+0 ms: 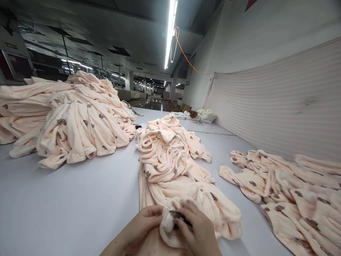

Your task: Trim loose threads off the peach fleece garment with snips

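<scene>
A pale pink plush garment (pixel 186 192) with small brown printed motifs lies bunched on the table in front of me. My left hand (pixel 145 224) pinches a rolled edge of it, with the whitish inner side turned up. My right hand (pixel 197 227) is closed around small thread snips (pixel 179 215). Their metal blades point left at the whitish fold, close against the fabric; I cannot tell whether they touch a thread. Part of the snips is hidden by my right fingers.
On the left of the pale table (pixel 87 199) rises a large heap of similar pink garments (pixel 80 121). More garments (pixel 287 188) lie along the right side. Stacked folded cloths (pixel 206 116) stand at the far end, beside a striped cloth (pixel 277 103) hung along the wall.
</scene>
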`<state>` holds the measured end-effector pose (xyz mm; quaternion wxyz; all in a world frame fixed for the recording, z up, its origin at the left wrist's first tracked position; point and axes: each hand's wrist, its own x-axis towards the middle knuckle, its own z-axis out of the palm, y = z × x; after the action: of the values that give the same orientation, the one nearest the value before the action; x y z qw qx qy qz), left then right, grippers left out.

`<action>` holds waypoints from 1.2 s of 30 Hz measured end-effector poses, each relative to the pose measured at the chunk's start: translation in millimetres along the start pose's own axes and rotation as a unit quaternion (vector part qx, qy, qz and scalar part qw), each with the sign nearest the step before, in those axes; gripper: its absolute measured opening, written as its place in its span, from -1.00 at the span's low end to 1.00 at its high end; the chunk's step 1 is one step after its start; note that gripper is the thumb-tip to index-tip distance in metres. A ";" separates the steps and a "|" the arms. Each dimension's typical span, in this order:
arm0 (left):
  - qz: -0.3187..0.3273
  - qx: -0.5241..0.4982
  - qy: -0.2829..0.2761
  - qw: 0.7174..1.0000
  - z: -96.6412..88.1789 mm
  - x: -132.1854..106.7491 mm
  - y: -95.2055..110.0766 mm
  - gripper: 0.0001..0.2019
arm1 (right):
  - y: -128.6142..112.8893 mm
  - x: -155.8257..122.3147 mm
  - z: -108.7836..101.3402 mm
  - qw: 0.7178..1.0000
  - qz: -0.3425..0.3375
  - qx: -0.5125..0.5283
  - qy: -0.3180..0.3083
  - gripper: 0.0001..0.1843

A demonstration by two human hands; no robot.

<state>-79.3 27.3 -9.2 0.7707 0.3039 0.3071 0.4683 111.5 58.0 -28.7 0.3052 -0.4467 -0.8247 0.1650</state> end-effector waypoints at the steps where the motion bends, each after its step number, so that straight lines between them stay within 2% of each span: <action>1: 0.006 0.015 0.009 1.000 1.8 1.0 1.3 -0.80 | 0.9 -0.1 -0.5 1.000 0.009 -0.002 0.003 -0.83; 3: 0.013 0.030 0.016 0.999 3.1 3.6 2.6 -0.78 | 3.2 -1.8 -1.5 1.000 0.004 0.000 0.012 -0.79; 6: 0.009 0.030 -0.006 0.999 -0.8 9.3 2.5 -0.76 | 4.9 -6.5 -3.0 0.998 -0.040 -0.034 0.026 -0.62; 8: 0.005 0.040 -0.027 0.999 -4.8 13.8 2.5 -0.74 | 3.2 -7.5 -4.2 0.997 -0.048 -0.051 0.015 -0.65; 10: 0.002 0.059 -0.041 0.997 -7.5 18.1 3.8 -0.72 | 0.2 -5.2 -6.4 0.999 -0.019 -0.036 -0.003 -0.75; 14: -0.015 0.083 -0.068 0.994 -7.2 23.8 8.6 -0.69 | 0.4 -0.9 -14.2 0.998 0.042 0.040 -0.023 -0.78; 17: -0.018 0.081 -0.078 0.994 -6.7 24.3 10.5 -0.69 | 9.8 -10.0 -16.4 0.994 0.069 0.080 0.006 -0.78; 20: -0.019 0.085 -0.071 0.994 -9.1 23.9 8.7 -0.68 | 16.0 -27.6 -4.9 0.987 0.081 0.135 0.043 -0.75; 22: -0.012 0.092 -0.047 0.995 -11.9 25.7 6.6 -0.67 | 12.8 -37.0 11.4 0.985 0.060 0.160 0.030 -0.78; 26: 0.024 0.120 0.045 0.991 -21.0 30.1 9.2 -0.69 | -3.6 -41.1 48.8 0.987 -0.014 0.143 -0.067 -0.84; 28: 0.049 0.150 0.105 0.982 -29.5 25.0 16.4 -0.70 | -9.1 -39.2 60.9 0.987 -0.012 0.120 -0.103 -0.71; 30: 0.075 0.194 0.167 0.964 -40.6 11.1 24.6 -0.71 | -10.5 -37.4 66.4 0.987 0.019 0.113 -0.115 -0.52; 33: 0.096 0.293 0.239 0.921 -57.1 -20.1 26.0 -0.75 | -8.0 -35.8 66.2 0.984 0.064 0.140 -0.090 -0.48; 36: 0.075 0.389 0.234 0.888 -64.3 -43.9 5.8 -0.78 | -7.2 -33.8 63.1 0.980 0.080 0.165 -0.081 -0.51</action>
<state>-147.5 1.2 -36.8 0.4594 0.4834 0.6123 0.4248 79.9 25.8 -84.6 0.2923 -0.4401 -0.7698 0.3581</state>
